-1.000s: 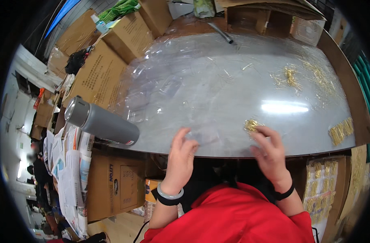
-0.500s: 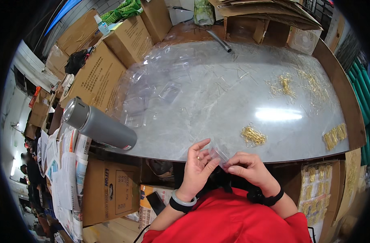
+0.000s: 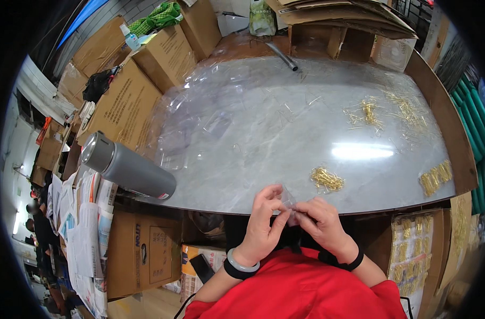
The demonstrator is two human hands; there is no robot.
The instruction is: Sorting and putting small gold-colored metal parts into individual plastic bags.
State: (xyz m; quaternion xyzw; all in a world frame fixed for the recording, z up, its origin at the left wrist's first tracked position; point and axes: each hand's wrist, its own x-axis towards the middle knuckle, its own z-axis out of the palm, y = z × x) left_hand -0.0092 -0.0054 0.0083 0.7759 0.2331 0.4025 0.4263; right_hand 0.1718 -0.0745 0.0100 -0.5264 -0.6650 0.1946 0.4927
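Close to the table's front edge, my left hand [image 3: 265,220] pinches a small clear plastic piece [image 3: 287,198] between thumb and fingers. It looks like a little transparent box or sleeve; its exact kind is hard to make out. My right hand [image 3: 323,222] is closed at the lower end of the same piece, fingertips touching it. Whether the right fingers also hold something small is hidden. Just beyond my right hand lies a pile of gold wire hooks [image 3: 327,179]. On the left of the table spreads a heap of clear plastic pieces [image 3: 194,106].
A grey flask [image 3: 133,170] stands at the table's left edge beside stacked cartons [image 3: 123,106]. More gold hooks [image 3: 369,112] lie far right, with a bundle [image 3: 436,178] by the right cardboard wall [image 3: 449,111]. A metal tube [image 3: 283,56] rests at the back.
My left fingers have curled in around the clear plastic piece, which now stands more upright. My right hand has shifted slightly, staying at its lower end. The whole view has shifted a little.
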